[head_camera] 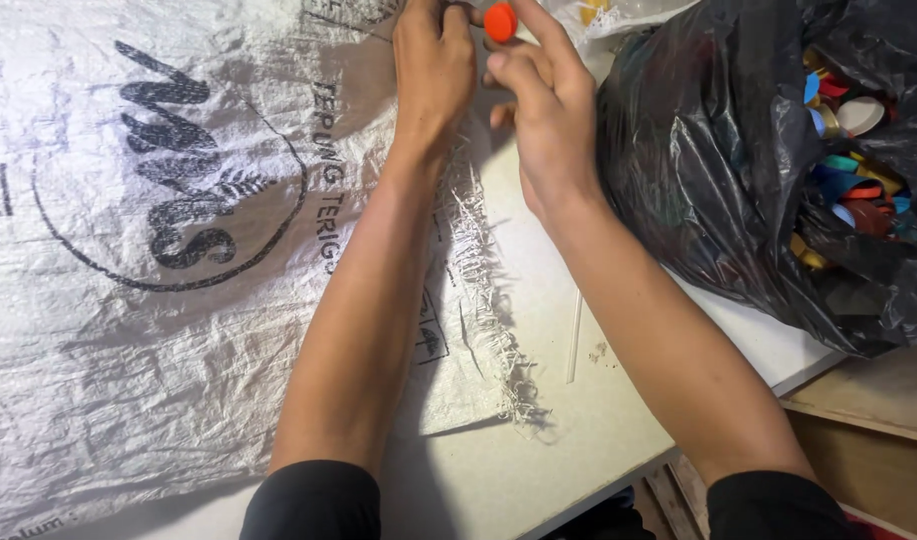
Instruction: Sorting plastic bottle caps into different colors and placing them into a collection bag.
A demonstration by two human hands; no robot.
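My left hand (433, 60) and my right hand (543, 95) meet at the top of the view, above a white woven sack (158, 300) spread on the table. Between the fingertips of my right hand sits a small orange bottle cap (499, 21). My left hand's fingers curl in beside the cap; the frame edge hides what they pinch. Both forearms stretch forward in black sleeves.
A black plastic bag (718, 180) at the right lies open with several coloured bottle caps (853, 180) inside. The sack's frayed edge (488, 290) runs down the pale tabletop (578, 420). A thin white straw (574, 335) lies near it. Wooden boards (868, 400) show at lower right.
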